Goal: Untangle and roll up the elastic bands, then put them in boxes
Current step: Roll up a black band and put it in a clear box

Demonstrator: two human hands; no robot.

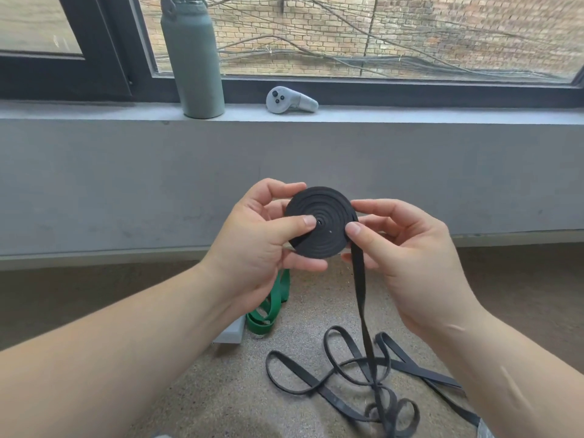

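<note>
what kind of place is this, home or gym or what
Likely an indoor room, low beside a window: a grey sill holds a water bottle and a handheld controller, and a brick wall stands outside.

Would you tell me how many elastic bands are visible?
2. The black band is coiled between the left hand and right hand, tail trailing to the floor; the green band lies there, behind the left hand. Others may be hidden.

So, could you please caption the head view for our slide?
Left hand and right hand hold a black coil, its tail trailing to the floor.
</note>
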